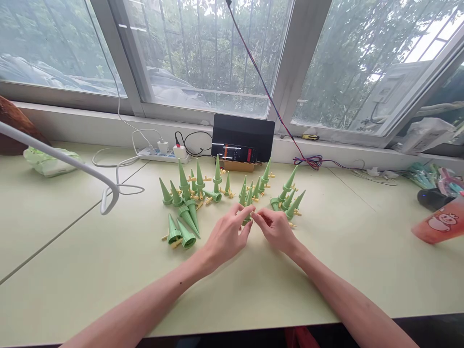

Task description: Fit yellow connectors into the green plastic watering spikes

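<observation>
Near the middle of the table, my left hand (232,229) is closed around the base of a green plastic watering spike (249,196), which points upward. Part of that spike is hidden behind my fingers. My right hand (277,228) pinches at the spike's right side, its fingertips almost meeting those of my left hand. Whatever lies in that pinch is too small and covered to make out. Several more green spikes with yellow valves stand around: a group on the left (184,186), two lying ones (188,217) nearer me, and a cluster on the right (288,198).
A dark tablet (242,130) leans at the back with a phone (237,153) before it. A power strip (155,154) with cables sits behind the spikes. A white curved tube (72,162) crosses the left side. An orange-red cup (440,222) tilts at the right edge.
</observation>
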### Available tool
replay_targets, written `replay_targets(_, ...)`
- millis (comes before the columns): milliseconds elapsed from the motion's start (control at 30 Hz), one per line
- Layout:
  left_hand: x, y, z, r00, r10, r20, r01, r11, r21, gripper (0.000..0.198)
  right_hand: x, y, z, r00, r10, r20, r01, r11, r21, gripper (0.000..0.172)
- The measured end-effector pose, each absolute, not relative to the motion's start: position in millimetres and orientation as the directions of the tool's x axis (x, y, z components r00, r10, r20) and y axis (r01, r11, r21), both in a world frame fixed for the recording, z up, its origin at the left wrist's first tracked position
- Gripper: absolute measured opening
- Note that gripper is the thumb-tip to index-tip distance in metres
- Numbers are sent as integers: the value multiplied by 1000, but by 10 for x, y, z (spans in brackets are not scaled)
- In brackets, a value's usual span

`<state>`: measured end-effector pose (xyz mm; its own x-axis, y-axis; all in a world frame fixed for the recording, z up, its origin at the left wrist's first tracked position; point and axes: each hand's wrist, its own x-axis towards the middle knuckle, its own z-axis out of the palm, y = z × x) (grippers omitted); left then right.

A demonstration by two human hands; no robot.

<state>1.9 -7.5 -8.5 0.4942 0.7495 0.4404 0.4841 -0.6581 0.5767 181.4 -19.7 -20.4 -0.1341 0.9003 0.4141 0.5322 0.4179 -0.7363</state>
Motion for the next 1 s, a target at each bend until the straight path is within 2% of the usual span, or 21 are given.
replay_targets(833,25,-78,-93,503,756,420,492,-650,580,30,1816,-170,-220,-156,914,376,574,393,-718,51)
replay_targets(1000,22,-76,-85,501,758,417,497,-647,579,33,1820,-192,-203,-150,918,366,575,382,-723,39)
